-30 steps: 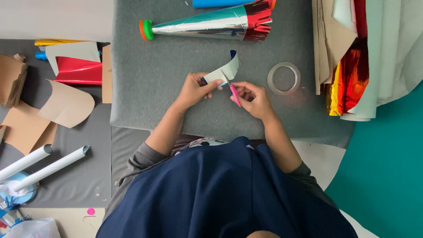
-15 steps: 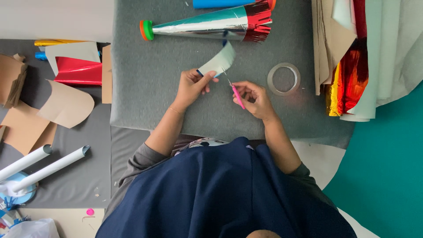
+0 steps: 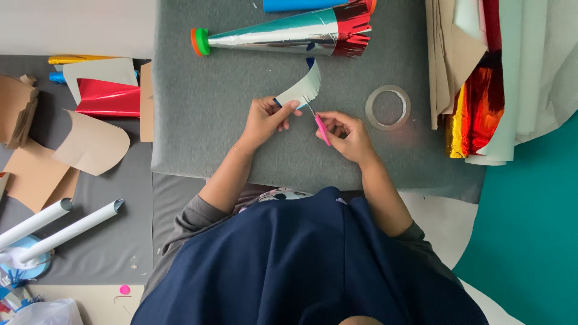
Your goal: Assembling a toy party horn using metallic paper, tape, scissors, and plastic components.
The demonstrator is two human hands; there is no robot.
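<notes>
Scissors (image 3: 321,127) with pink handles sit in your right hand (image 3: 349,137), fingers curled shut through and around the handles, blades pointing up the frame toward the paper strip (image 3: 303,89). Your left hand (image 3: 265,119) is closed on the strip's lower end, thumb and fingertips pinching it just above the middle of the frame, over the grey felt mat (image 3: 211,120).

The likeliest trouble is the strip itself: it is held at one end only, so the free end can flop or twist as the blades close, and the cut would wander. Your left thumb lies close to the blade tips, so a slip there could nick it.

The strip is a short curved piece, pale silvery-grey on the face you see, with a dark blue edge showing at its top and beside your thumb. It arches up and to the right, free end in the air, just below the foil cone (image 3: 283,33) lying across the top of the mat. A clear tape roll (image 3: 388,107) lies to the right of your hands.
</notes>
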